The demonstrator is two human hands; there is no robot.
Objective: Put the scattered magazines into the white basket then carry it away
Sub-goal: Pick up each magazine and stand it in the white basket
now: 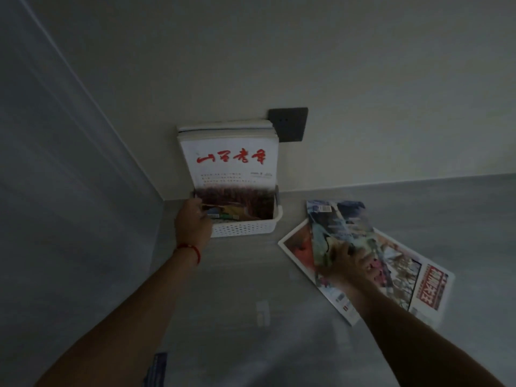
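The white basket [245, 226] stands on the grey surface in the corner, against the wall. Several magazines stand upright in it; the front one [231, 163] has a white cover with red characters. My left hand [192, 222] grips the basket's left rim. To the right, a blue-green magazine [335, 227] lies across another magazine [405, 275] with a red title block. My right hand [349, 261] is pressed on the blue-green magazine, fingers spread on its cover.
A dark wall plate [290, 124] sits on the wall behind the basket. A grey side wall [69, 191] closes off the left. The grey surface [251, 303] stretches toward me. A blue scrap [157, 367] shows at the bottom edge.
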